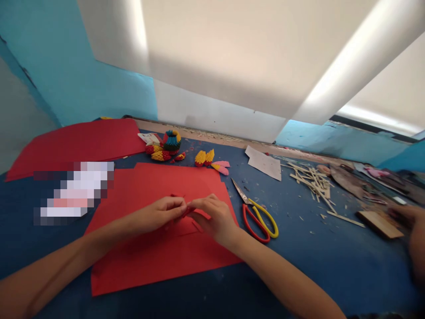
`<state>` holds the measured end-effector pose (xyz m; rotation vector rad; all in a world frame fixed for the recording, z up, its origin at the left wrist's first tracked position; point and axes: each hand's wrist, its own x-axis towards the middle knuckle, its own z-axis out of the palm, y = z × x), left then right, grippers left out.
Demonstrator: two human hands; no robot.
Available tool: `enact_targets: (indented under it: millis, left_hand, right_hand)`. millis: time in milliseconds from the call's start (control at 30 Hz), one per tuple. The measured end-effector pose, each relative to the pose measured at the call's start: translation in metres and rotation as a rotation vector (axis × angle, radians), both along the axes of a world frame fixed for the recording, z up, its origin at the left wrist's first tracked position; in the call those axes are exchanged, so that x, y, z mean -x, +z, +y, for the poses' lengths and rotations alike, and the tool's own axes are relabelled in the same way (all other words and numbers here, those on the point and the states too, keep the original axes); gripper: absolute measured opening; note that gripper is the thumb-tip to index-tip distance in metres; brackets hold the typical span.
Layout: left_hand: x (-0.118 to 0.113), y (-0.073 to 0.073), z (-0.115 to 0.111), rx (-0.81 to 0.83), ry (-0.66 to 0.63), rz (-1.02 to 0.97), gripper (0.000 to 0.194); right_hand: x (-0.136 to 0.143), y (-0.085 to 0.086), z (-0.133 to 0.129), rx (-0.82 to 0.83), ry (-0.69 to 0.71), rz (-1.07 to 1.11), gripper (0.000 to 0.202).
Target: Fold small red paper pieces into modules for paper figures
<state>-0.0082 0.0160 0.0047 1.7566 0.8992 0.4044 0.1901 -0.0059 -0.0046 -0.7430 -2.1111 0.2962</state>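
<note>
My left hand (159,213) and my right hand (215,218) meet over a large red paper sheet (149,257) lying on the blue table top (318,261). Both hands pinch a small piece of red paper (187,212) between their fingertips. The piece is mostly hidden by the fingers. Scissors (257,213) with one red and one yellow handle lie just right of my right hand, blades pointing away from me.
Folded-paper models in yellow, red and blue (168,148) and yellow and pink pieces (212,161) sit further back. A second red sheet (76,144) lies at the left, wooden sticks (314,181) and a wood block (380,223) at the right. Another person's hand (410,219) is at the right edge.
</note>
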Motion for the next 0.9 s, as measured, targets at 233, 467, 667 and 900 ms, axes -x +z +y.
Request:
enact_targets:
  millis: [233,467,667,900]
  left_hand:
    - [-0.003,0.010,-0.014,-0.480,0.085,0.131,0.033]
    - [0.001,0.004,-0.009,-1.105,0.074,-0.071,0.008]
    - [0.000,0.007,-0.009,-1.243,0.079,-0.131,0.008]
    - [0.000,0.007,-0.009,-1.265,0.101,-0.154,0.008]
  right_hand:
    - [-0.001,0.005,0.001,0.011,-0.040,-0.061,0.007]
    - [-0.004,0.006,0.002,-0.064,-0.018,0.037,0.006]
    - [-0.004,0.006,0.003,-0.110,0.037,0.074,0.008]
    - [-0.003,0.006,0.003,-0.157,0.044,0.085,0.011]
